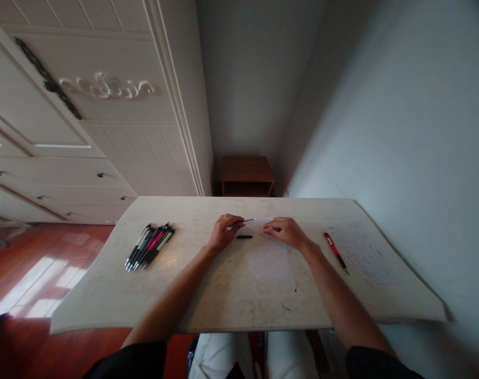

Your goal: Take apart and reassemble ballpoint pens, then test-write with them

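My left hand [224,230], with a ring on one finger, is closed in a pinch on a thin, dark pen part [249,220] whose slim tip points right. My right hand [283,231] is closed too, fingertips together over the paper; a small dark bit shows at them, too small to name. Between the hands, a short black tube [244,237], like a pen's grip, lies on the table. Beneath and in front of my right hand is a lined sheet of paper [269,263].
A bundle of several pens [150,246] lies at the table's left. To the right, a red and black pen [336,252] rests beside a scribbled sheet [363,255]. The pale table [208,310] stands near a wall and a white cabinet [145,152]; a brown wooden stand [248,168] is behind it.
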A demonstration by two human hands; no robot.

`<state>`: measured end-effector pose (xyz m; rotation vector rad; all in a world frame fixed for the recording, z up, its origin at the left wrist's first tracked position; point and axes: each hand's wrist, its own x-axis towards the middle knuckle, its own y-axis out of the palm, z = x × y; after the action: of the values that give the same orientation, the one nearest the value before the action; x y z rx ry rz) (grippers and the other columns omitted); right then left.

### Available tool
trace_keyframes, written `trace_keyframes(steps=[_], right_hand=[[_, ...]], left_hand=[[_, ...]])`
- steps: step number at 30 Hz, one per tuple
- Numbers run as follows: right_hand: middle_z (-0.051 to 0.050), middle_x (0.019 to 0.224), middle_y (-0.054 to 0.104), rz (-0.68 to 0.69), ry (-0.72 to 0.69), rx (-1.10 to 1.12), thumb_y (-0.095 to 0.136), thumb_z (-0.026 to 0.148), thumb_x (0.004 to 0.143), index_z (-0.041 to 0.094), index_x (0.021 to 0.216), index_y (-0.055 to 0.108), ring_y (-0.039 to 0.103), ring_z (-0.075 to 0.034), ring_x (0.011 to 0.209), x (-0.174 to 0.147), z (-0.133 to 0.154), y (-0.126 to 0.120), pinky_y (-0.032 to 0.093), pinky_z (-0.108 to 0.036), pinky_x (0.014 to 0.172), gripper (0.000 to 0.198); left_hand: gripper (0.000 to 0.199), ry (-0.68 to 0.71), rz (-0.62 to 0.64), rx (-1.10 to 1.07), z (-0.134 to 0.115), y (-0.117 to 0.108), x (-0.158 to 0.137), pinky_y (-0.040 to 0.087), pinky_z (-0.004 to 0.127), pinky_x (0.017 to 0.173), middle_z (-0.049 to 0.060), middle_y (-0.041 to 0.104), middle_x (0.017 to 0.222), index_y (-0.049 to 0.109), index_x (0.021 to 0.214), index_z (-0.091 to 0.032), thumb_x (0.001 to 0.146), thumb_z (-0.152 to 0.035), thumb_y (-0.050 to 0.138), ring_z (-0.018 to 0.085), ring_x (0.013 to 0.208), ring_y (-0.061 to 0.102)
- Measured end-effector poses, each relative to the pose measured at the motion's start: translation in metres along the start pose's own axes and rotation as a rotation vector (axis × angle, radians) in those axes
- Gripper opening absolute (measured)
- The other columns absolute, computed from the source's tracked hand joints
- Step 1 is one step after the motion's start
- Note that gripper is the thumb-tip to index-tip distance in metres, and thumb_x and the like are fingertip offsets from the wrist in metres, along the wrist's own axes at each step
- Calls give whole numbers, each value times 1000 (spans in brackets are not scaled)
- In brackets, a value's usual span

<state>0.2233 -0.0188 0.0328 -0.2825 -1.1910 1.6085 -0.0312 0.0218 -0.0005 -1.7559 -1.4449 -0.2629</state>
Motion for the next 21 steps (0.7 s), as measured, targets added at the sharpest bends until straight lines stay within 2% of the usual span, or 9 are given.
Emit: trace_keyframes(steps=[4, 8, 14, 21], right_hand=[[0, 82, 77, 173, 127, -26, 68, 32, 86, 28, 86, 78, 69, -17, 71, -2, 3, 10, 47, -24, 62, 11], [0, 82, 77, 228, 147, -93, 67, 24, 85, 28, 85, 78, 70, -17, 72, -2, 6, 13, 45, -25, 62, 12], [-2, 69, 73, 209, 158, -106, 64, 19, 84, 22, 81, 75, 66, -15, 62, 0, 11, 10, 40, -24, 57, 12], [-2, 74, 71, 13, 198, 1, 59, 25, 90, 19, 92, 68, 63, -14, 61, -1, 9, -1, 41, -22, 58, 11]], left_hand=[[14, 19, -10, 16, 0, 0, 0, 51, 31, 75, 4, 72, 84, 70, 93, -21, 87, -32, 66, 17, 78, 65], [14, 42, -2, 23, 1, 1, 1, 52, 32, 75, 4, 73, 84, 70, 93, -21, 87, -32, 66, 17, 79, 65], [14, 52, 37, 61, 5, -1, 0, 53, 32, 75, 5, 72, 86, 70, 95, -20, 89, -31, 64, 18, 81, 65], [13, 126, 80, 218, 7, -8, 1, 50, 34, 77, 6, 74, 89, 71, 96, -20, 90, -28, 63, 18, 82, 66]])
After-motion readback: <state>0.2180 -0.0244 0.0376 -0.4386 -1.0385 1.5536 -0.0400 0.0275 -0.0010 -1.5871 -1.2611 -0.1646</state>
